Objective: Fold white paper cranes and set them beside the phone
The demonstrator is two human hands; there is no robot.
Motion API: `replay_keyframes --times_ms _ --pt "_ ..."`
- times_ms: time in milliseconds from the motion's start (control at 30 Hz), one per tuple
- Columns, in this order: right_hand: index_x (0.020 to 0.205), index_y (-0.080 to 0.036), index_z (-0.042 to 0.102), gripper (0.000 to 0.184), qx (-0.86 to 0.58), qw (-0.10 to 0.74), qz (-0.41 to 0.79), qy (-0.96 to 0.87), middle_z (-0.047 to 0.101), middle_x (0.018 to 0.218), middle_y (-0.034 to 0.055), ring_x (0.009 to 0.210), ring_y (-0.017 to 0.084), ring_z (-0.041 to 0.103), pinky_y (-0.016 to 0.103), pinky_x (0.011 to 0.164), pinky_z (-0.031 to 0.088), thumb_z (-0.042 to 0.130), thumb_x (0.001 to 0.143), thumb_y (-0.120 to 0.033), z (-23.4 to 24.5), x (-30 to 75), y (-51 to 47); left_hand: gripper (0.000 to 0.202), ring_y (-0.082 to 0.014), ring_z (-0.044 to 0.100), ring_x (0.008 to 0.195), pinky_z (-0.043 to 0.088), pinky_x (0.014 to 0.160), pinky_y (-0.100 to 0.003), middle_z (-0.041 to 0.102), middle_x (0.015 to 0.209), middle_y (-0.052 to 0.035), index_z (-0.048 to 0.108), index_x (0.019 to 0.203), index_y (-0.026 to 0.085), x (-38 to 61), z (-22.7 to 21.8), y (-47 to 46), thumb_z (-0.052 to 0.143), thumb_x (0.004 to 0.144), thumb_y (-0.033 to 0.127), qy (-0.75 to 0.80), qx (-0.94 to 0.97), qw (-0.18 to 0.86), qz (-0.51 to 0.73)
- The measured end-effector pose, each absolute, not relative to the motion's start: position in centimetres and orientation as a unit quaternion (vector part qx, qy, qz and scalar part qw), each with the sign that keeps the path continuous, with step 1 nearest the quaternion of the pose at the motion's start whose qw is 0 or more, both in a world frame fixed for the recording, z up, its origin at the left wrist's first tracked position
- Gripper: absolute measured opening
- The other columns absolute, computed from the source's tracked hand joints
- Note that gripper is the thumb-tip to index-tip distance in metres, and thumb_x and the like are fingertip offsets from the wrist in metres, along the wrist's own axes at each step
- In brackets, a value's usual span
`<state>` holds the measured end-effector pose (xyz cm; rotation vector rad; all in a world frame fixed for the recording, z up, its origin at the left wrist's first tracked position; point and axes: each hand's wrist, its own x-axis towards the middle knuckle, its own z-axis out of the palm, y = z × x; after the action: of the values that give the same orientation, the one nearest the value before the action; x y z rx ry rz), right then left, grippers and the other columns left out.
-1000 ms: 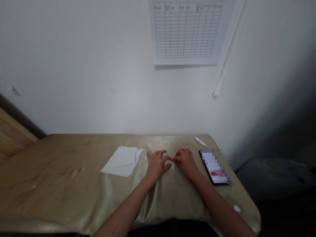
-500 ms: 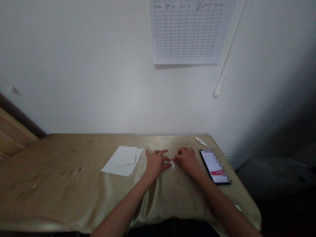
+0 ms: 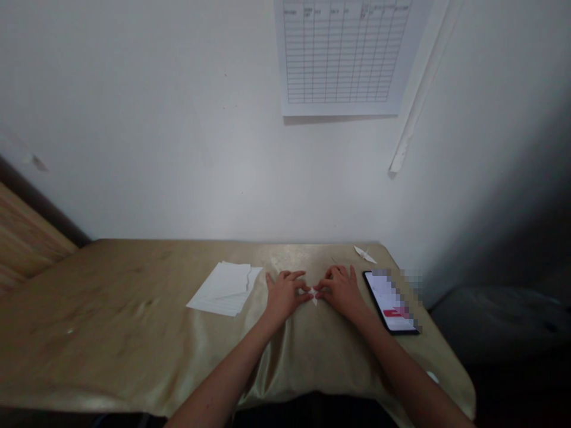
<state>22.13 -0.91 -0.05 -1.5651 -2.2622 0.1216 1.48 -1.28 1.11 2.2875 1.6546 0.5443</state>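
Note:
A small folded piece of white paper (image 3: 314,301) is pinched between my two hands, low over the table. My left hand (image 3: 286,292) grips its left side with thumb and fingertips, the other fingers stretched away. From the right, my right hand (image 3: 339,290) pinches the same paper, its remaining fingers bent. The fingertips cover much of the paper, so its exact folds cannot be made out. Left of my left hand lies a stack of white paper sheets (image 3: 220,291), with a torn-edged piece on top. A folded paper crane (image 3: 364,255) rests near the far right corner.
A phone (image 3: 388,306) with a lit screen lies right of my right hand. Under everything is a table (image 3: 134,333) with a gold-brown cloth, wrinkled at the front. A small white object (image 3: 432,377) sits by my right forearm. A printed chart (image 3: 341,59) hangs on the wall.
Both hands stay at the paper, and their fingertips have closed in on it from both sides. The whole view has shifted slightly; the other things lie as before.

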Motion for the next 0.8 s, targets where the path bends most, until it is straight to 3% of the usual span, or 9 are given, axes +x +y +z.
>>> replay_keyframes --times_ms 467,800 --pt "0.102 -0.043 0.078 0.015 -0.606 0.158 0.081 -0.776 0.061 0.115 0.0047 0.126 0.029 0.047 0.069 0.117 0.004 0.072 0.088 -0.046 0.86 21.79 -1.69 0.012 -0.0355 0.05 0.132 0.001 0.11 -0.085 0.061 0.145 0.0084 0.08 0.092 0.045 1.61 0.46 -1.67 0.076 0.083 0.051 0.593 0.773 0.108 0.197" --pt "0.1 -0.043 0.079 0.014 -0.607 0.18 0.079 -0.77 0.063 0.112 0.005 0.122 0.028 0.05 0.069 0.117 0.005 0.073 0.088 -0.045 0.59 21.69 -1.8 0.01 -0.0362 0.05 0.132 0.0 0.112 -0.083 0.063 0.144 0.0075 0.081 0.091 0.044 1.78 0.49 -2.0 0.074 0.085 0.049 0.597 0.771 0.084 0.202"
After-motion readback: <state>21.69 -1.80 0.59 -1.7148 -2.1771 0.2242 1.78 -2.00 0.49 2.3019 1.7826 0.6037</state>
